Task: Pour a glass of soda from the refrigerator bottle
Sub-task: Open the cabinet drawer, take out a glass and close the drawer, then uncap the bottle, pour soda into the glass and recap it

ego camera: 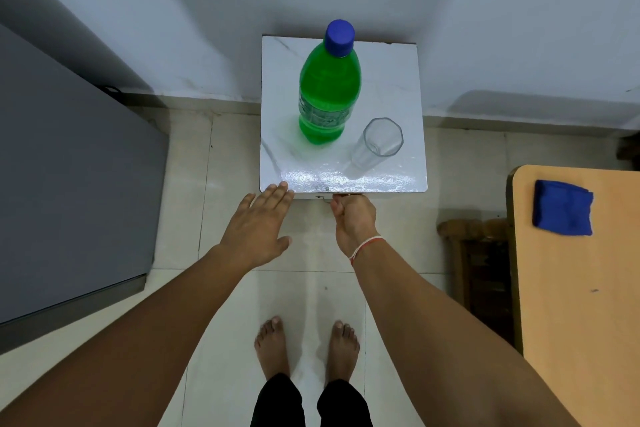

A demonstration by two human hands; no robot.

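Left hand [258, 225] flat, released; right hand [353, 217] clenched, empty. Capped bottle [329, 94] tall on small worktop [391, 80]; may topple onto glass [379, 142].

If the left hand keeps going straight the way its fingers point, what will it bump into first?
Probably the small white table: the left hand has flat fingers aimed at its near left corner, fingertips already at the edge. Beyond that stands the green bottle, though depth is unclear.

Home: tiled floor [311, 288], refrigerator [69, 184]
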